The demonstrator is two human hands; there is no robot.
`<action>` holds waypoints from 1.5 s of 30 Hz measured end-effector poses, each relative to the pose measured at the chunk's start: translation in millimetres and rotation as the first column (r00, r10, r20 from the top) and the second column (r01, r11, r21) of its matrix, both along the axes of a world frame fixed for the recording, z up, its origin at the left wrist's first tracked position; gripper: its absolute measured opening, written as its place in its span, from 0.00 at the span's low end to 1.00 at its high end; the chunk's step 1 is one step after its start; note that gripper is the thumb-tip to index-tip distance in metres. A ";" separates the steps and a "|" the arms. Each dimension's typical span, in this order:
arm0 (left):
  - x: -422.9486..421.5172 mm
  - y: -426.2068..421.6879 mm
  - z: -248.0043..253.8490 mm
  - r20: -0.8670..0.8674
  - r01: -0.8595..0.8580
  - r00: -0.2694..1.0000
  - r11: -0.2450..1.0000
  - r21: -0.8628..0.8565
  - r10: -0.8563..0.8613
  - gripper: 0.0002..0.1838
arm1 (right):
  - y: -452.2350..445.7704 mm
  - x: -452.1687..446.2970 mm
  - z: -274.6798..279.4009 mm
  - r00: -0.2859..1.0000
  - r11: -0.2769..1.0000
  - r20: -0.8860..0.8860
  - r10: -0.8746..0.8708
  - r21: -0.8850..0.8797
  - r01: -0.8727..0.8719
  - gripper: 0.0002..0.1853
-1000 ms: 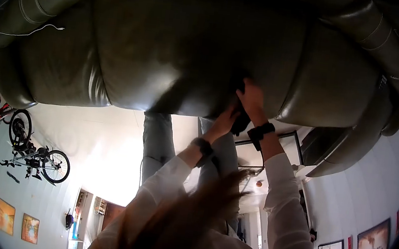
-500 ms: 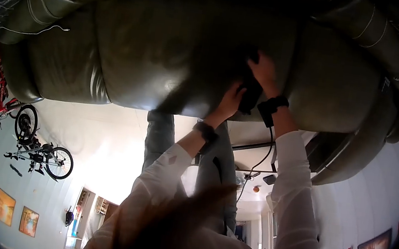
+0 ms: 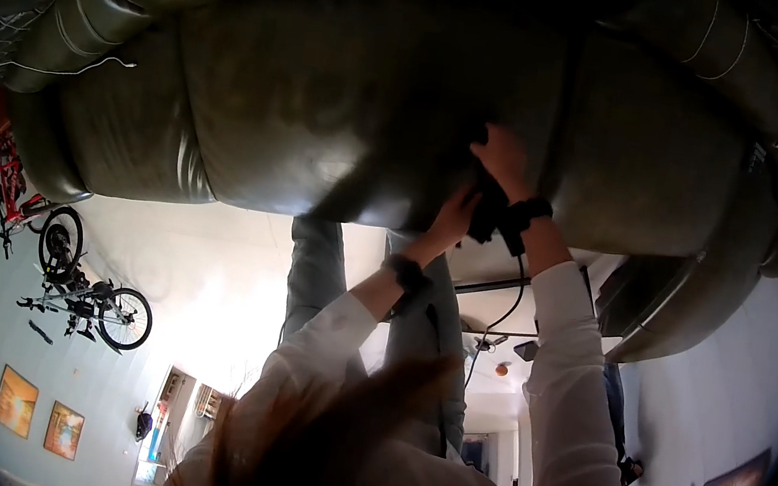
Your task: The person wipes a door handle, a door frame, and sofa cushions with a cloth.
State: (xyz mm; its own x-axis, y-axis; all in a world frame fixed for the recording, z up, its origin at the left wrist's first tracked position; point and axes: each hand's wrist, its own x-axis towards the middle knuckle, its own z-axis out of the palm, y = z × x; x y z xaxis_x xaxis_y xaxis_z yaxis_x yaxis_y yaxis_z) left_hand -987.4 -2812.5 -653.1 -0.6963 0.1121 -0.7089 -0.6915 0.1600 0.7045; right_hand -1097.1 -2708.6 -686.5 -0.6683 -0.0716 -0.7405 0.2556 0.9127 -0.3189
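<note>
A dark, soft-looking black object is held between my hands over the front of a dark leather sofa seat; its kind is lost in shadow. My right hand has its fingers curled round the upper end. Lower down, my left hand grips the near side, fingers closed. Both wrists wear a black band, the left band and the right band. From near the right wrist a black cable runs down past my legs.
A white cord lies on the sofa's left side. Bicycles stand by the left wall, with framed pictures nearby. My legs are against the sofa front. A dark trouser-like shape shows beyond my right arm.
Both hands have come slightly toward my body with the black object, nearer the sofa's front edge. A dark trouser-like shape has appeared beyond my right arm.
</note>
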 end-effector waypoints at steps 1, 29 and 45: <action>-4.1 8.0 -5.8 -0.096 -0.047 0.994 0.998 -0.050 0.042 0.19 | 3.8 -14.4 -1.2 0.998 0.999 -0.053 -0.033 -0.001 0.033 0.19; 168.3 -156.8 -27.4 0.073 0.675 0.726 0.687 -0.271 -0.684 0.19 | -54.9 160.5 27.9 0.824 0.916 0.431 -0.368 0.017 0.401 0.24; 88.0 -431.3 -5.4 0.052 0.093 0.996 0.858 -0.505 -0.078 0.19 | -316.2 175.6 -19.6 0.997 0.999 0.074 -0.011 -0.031 0.013 0.25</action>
State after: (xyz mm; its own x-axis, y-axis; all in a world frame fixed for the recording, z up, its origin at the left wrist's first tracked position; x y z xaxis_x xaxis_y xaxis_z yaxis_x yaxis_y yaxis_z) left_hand -899.4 -3243.8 -658.5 -0.6793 -0.2094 -0.7034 -0.6772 0.5483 0.4907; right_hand -921.6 -3024.8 -706.1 -0.6129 -0.0878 -0.7852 0.2905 0.8992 -0.3273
